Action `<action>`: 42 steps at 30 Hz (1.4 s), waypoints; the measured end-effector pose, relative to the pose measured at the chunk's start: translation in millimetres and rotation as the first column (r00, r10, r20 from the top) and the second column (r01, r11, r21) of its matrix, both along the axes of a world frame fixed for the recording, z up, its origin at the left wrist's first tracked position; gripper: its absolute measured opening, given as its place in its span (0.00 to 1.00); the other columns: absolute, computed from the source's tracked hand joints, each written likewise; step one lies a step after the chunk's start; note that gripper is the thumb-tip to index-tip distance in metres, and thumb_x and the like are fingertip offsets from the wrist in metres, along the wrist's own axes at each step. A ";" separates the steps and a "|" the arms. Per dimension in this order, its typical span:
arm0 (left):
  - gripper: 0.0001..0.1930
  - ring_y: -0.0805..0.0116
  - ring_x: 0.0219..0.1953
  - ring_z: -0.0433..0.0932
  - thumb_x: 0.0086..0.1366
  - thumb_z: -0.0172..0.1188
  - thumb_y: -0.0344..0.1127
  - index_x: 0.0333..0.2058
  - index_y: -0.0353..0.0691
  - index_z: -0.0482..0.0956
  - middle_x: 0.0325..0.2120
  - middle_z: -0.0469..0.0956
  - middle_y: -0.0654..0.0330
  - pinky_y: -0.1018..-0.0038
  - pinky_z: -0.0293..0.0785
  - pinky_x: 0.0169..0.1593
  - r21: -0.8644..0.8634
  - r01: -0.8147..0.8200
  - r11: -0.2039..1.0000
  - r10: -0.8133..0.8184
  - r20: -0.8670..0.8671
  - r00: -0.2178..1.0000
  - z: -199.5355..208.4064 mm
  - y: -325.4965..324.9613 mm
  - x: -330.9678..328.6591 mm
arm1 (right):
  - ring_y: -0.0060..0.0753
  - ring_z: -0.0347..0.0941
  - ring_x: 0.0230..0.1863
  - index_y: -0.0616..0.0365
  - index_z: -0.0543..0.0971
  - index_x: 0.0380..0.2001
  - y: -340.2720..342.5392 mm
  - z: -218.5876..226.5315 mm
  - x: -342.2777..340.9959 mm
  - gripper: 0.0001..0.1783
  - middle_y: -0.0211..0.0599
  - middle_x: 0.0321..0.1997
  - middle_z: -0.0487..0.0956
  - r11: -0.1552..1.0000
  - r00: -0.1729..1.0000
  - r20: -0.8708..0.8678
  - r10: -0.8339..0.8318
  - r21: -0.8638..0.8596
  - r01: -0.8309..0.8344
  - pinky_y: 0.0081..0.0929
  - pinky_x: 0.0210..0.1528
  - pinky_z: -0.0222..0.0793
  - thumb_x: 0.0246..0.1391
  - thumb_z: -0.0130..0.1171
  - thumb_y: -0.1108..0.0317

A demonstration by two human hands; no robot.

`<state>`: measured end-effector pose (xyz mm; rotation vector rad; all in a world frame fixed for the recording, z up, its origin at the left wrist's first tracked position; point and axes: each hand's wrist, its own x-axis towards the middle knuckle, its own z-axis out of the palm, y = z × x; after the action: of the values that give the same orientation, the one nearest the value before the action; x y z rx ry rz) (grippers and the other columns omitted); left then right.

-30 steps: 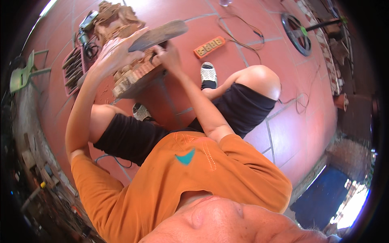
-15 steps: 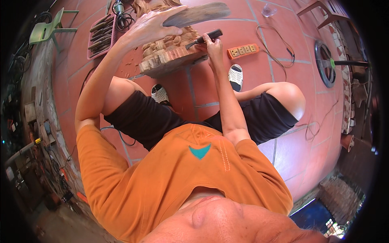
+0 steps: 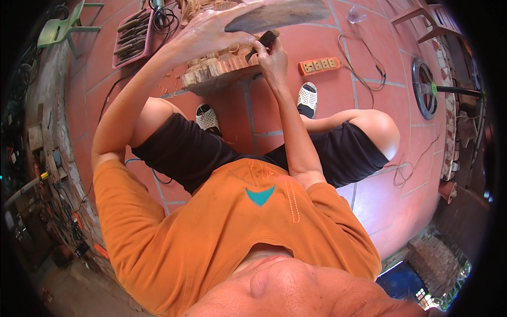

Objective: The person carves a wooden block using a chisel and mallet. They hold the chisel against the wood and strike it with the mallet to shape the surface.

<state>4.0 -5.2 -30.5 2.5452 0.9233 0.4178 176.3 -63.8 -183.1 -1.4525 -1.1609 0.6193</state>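
My left hand (image 3: 214, 30) is closed around a flat wooden paddle-like mallet (image 3: 285, 15), whose broad grey-brown end points right. Just below it, my right hand (image 3: 273, 62) grips the dark handle of a chisel (image 3: 268, 38) in its fingers. The chisel slants down left, with its tip at the edge of a carved wood block (image 3: 219, 74). Rounded relief shapes cover the block's top, and its near side is rough and pale. My left forearm and the mallet hide part of the carving. The mallet is close above the chisel handle; I cannot tell whether they touch.
A pink basket (image 3: 150, 43) of several hand tools stands left of the block, beside a coiled black cable (image 3: 167, 22). On the right lie an orange power strip (image 3: 319, 65) with its cord, a clear cup (image 3: 355, 15) and a fan-like round base (image 3: 424, 89). Chairs stand at both far sides.
My left hand has moved the mallet right, toward the chisel handle. The chisel has shifted slightly left and stands steeper, with my right hand still on it. The view has shifted a little.
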 end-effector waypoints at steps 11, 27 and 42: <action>0.41 0.50 0.53 0.77 0.61 0.67 0.48 0.70 0.48 0.61 0.54 0.76 0.43 0.59 0.71 0.58 0.044 0.010 0.999 -0.011 0.023 1.000 20.2 -8.4 13.9 | 0.39 0.83 0.34 0.62 0.78 0.42 2.6 -19.8 9.4 0.15 0.43 0.33 0.85 1.000 0.990 -0.139 0.019 -0.018 -0.022 0.37 0.39 0.74 0.57 0.67 0.65; 0.38 0.56 0.62 0.73 0.65 0.65 0.44 0.70 0.38 0.61 0.60 0.73 0.45 0.65 0.67 0.65 -0.291 -0.088 0.953 0.143 0.175 0.974 21.1 -4.3 -26.5 | 0.31 0.81 0.27 0.70 0.78 0.37 6.7 -21.4 34.8 0.17 0.44 0.33 0.81 0.968 0.915 -0.390 0.100 -0.173 -0.179 0.25 0.29 0.81 0.60 0.65 0.63; 0.24 0.73 0.23 0.76 0.67 0.64 0.44 0.57 0.40 0.73 0.30 0.80 0.61 0.76 0.74 0.27 -0.899 0.153 0.411 0.686 0.415 0.597 -8.5 5.5 -79.4 | 0.23 0.76 0.32 0.57 0.71 0.44 8.4 -19.9 25.0 0.12 0.33 0.36 0.77 0.921 0.722 -0.664 0.193 -0.133 -0.367 0.25 0.36 0.78 0.67 0.58 0.61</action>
<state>-75.4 0.2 -38.9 0.9807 0.8888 0.7747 201.3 -55.4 -202.9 -1.1151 -0.7607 1.4106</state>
